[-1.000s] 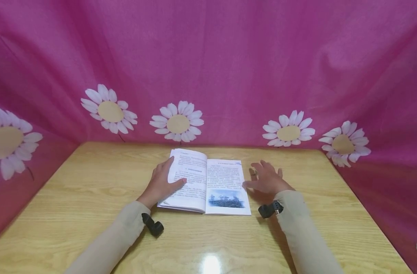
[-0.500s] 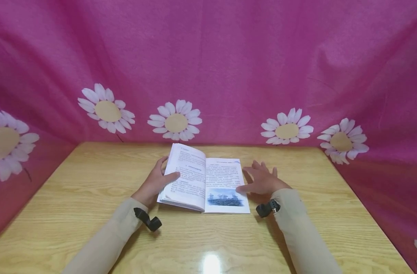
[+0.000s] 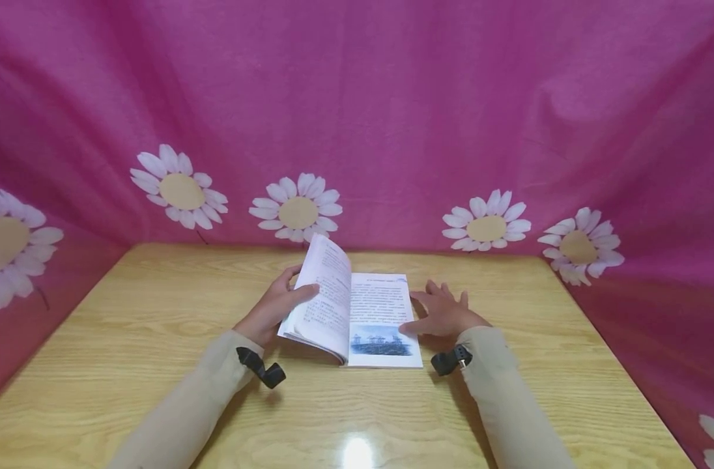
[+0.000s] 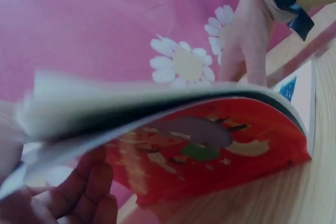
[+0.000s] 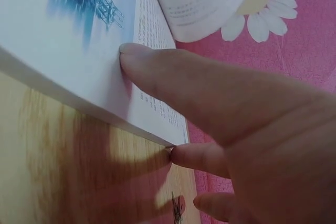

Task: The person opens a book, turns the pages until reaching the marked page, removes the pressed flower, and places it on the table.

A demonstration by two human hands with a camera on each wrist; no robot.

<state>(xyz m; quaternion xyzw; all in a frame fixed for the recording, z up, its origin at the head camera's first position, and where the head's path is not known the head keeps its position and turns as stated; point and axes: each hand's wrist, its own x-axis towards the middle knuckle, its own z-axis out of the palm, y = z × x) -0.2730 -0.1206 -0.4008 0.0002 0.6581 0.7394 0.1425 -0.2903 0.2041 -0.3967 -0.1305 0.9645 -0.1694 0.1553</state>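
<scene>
An open book (image 3: 376,296) lies on the table, its right half flat, with printed text and a blue picture (image 3: 380,340). My left hand (image 3: 271,306) grips the left half, thumb on the page and fingers behind, lifting it so it tilts up toward the spine. The left wrist view shows the red illustrated cover (image 4: 210,150) on the underside and curled fingers (image 4: 97,182) below it. At the right edge, my right hand (image 3: 445,312) rests its thumb (image 5: 142,59) on the page by the picture, while another fingertip touches the book's edge.
The wooden table (image 3: 157,286) runs back to a pink curtain (image 3: 357,117) with large white flowers. A black strap camera (image 3: 263,368) sits on the left sleeve, another black camera (image 3: 449,360) on the right. Light reflects on the table (image 3: 357,449) in front.
My left hand has slid its fingers behind the book's left half and raised it, tilting it rightward. My right hand has moved left, its thumb now on the right page.
</scene>
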